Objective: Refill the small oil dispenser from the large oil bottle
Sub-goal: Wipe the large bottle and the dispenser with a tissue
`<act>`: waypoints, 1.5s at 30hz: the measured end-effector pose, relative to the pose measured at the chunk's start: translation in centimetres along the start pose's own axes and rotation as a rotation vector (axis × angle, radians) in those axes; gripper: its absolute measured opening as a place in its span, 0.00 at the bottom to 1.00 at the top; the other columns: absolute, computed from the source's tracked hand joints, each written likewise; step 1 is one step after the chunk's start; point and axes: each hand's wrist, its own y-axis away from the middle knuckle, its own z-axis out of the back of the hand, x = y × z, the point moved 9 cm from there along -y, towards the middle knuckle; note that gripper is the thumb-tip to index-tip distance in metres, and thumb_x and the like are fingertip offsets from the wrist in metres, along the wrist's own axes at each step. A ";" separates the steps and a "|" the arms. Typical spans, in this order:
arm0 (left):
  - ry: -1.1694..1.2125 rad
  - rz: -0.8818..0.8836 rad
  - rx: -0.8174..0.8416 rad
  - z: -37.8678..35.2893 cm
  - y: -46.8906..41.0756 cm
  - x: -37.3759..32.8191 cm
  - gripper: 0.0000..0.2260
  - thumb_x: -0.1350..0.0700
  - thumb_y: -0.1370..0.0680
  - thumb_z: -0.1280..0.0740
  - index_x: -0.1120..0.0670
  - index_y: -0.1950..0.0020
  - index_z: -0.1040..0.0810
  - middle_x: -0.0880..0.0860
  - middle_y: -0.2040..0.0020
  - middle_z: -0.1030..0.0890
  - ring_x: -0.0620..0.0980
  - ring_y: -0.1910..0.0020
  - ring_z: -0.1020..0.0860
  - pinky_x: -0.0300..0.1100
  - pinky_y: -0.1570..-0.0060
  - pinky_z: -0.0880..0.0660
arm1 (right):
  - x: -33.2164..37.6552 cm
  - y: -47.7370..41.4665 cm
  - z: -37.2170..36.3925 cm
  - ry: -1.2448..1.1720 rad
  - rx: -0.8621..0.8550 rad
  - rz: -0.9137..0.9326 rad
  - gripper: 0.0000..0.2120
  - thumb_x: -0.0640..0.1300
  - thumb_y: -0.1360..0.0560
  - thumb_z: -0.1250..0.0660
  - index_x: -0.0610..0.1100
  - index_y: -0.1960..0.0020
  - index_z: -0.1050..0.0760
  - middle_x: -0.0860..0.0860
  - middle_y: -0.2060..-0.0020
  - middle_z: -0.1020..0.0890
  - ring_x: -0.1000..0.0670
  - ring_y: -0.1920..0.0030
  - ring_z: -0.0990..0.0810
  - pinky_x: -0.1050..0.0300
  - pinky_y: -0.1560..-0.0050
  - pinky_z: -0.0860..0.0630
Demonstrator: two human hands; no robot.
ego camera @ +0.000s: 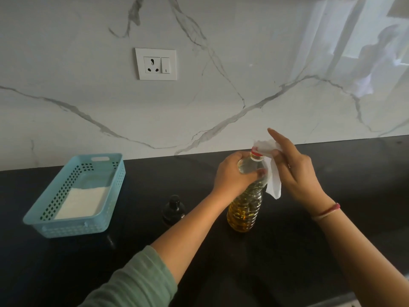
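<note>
Bottle (245,209): upright on counter (309,251), left hand (234,173) clasping shoulder. Right hand (296,171): pinching tissue (272,173) against red cap (256,153). Dispenser (173,210): left, apart.

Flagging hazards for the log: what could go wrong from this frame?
1. The right hand presses a white tissue on the red cap of the large oil bottle; oily plastic may slip in the left hand.
2. The small dark dispenser stands by the left forearm and could be knocked over.
</note>
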 end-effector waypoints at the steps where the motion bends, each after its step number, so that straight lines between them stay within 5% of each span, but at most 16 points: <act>1: -0.005 -0.003 -0.003 0.0 0.0 0.0 0.26 0.44 0.31 0.24 0.50 0.36 0.24 0.47 0.39 0.21 0.44 0.40 0.25 0.41 0.41 0.27 | -0.3 -0.1 0.2 0.002 -0.011 -0.015 0.23 0.50 0.21 0.50 0.48 0.26 0.40 0.51 0.47 0.22 0.63 0.58 0.24 0.67 0.52 0.27; 4: -0.007 -0.009 -0.006 0.0 -0.1 0.0 0.25 0.43 0.31 0.24 0.49 0.37 0.24 0.46 0.39 0.21 0.43 0.41 0.25 0.37 0.45 0.29 | -0.7 -0.9 0.0 0.012 -0.002 -0.050 0.23 0.48 0.20 0.48 0.50 0.26 0.42 0.49 0.51 0.21 0.57 0.58 0.22 0.58 0.52 0.23; 9: 0.028 0.007 -0.010 0.1 -0.1 0.2 0.26 0.44 0.32 0.24 0.49 0.37 0.24 0.46 0.40 0.21 0.42 0.41 0.25 0.39 0.43 0.27 | -0.1 -0.5 -0.6 -0.061 0.012 -0.054 0.21 0.46 0.20 0.47 0.50 0.27 0.39 0.55 0.50 0.22 0.62 0.58 0.23 0.71 0.54 0.28; 14: 0.014 0.001 -0.004 -0.2 -0.1 0.1 0.26 0.44 0.31 0.24 0.49 0.36 0.25 0.47 0.39 0.21 0.43 0.40 0.25 0.37 0.44 0.29 | -1.3 -0.7 0.0 -0.065 -0.015 -0.114 0.21 0.46 0.20 0.48 0.50 0.26 0.40 0.41 0.54 0.19 0.47 0.58 0.20 0.52 0.53 0.20; 18: 0.019 0.018 0.004 0.0 -0.1 0.1 0.26 0.45 0.30 0.24 0.49 0.35 0.25 0.47 0.37 0.22 0.44 0.38 0.26 0.38 0.43 0.29 | -0.1 -1.1 -0.9 -0.053 0.007 -0.058 0.21 0.45 0.20 0.48 0.50 0.27 0.39 0.46 0.42 0.21 0.55 0.50 0.22 0.64 0.48 0.26; 20: 0.024 0.017 0.005 0.0 0.0 0.1 0.26 0.45 0.31 0.24 0.49 0.36 0.25 0.47 0.37 0.22 0.44 0.38 0.26 0.38 0.43 0.29 | -0.2 -0.7 -0.6 -0.102 -0.020 -0.073 0.21 0.45 0.20 0.47 0.50 0.28 0.38 0.48 0.47 0.20 0.56 0.54 0.21 0.66 0.52 0.25; 23: 0.006 0.002 -0.001 -0.2 -0.1 0.0 0.26 0.44 0.31 0.24 0.50 0.35 0.25 0.47 0.38 0.21 0.44 0.39 0.25 0.38 0.44 0.28 | -1.3 -0.3 -0.1 -0.139 -0.064 -0.141 0.21 0.45 0.21 0.47 0.49 0.28 0.37 0.43 0.56 0.20 0.47 0.60 0.21 0.56 0.57 0.23; 27: 0.018 0.012 -0.006 0.0 -0.1 0.2 0.26 0.45 0.31 0.24 0.50 0.35 0.25 0.47 0.38 0.21 0.45 0.39 0.25 0.39 0.43 0.28 | -0.7 -0.9 -0.9 -0.129 -0.031 -0.135 0.20 0.42 0.19 0.44 0.47 0.28 0.37 0.53 0.49 0.21 0.58 0.52 0.21 0.71 0.49 0.26; 29: 0.047 0.022 0.005 0.0 -0.1 0.3 0.25 0.47 0.30 0.24 0.51 0.36 0.25 0.47 0.39 0.21 0.45 0.39 0.25 0.40 0.43 0.28 | -0.3 -1.1 -1.3 -0.207 -0.018 -0.157 0.20 0.41 0.19 0.42 0.48 0.28 0.36 0.52 0.45 0.22 0.57 0.47 0.21 0.70 0.45 0.26; 32: 0.054 0.018 0.009 0.0 0.0 0.1 0.25 0.46 0.31 0.24 0.51 0.37 0.24 0.47 0.40 0.21 0.45 0.39 0.24 0.40 0.44 0.27 | -0.9 -0.8 -0.6 -0.367 -0.106 -0.211 0.16 0.40 0.20 0.40 0.48 0.33 0.32 0.49 0.48 0.19 0.55 0.51 0.19 0.66 0.51 0.23; 37: 0.028 0.007 0.004 -0.1 -0.1 0.3 0.26 0.46 0.30 0.24 0.51 0.34 0.25 0.48 0.37 0.23 0.44 0.39 0.26 0.39 0.43 0.30 | -5.5 1.8 2.9 -0.462 -0.513 -0.512 0.05 0.42 0.24 0.32 0.50 0.53 0.28 0.52 0.61 0.20 0.57 0.61 0.21 0.59 0.58 0.25; 45: 0.034 -0.008 -0.030 -0.2 -0.4 0.6 0.26 0.45 0.31 0.24 0.50 0.35 0.25 0.48 0.39 0.21 0.46 0.39 0.24 0.43 0.41 0.26 | -5.0 2.5 -1.6 -0.492 -0.278 -0.544 0.12 0.46 0.22 0.36 0.40 0.56 0.19 0.37 0.62 0.20 0.37 0.62 0.23 0.50 0.60 0.27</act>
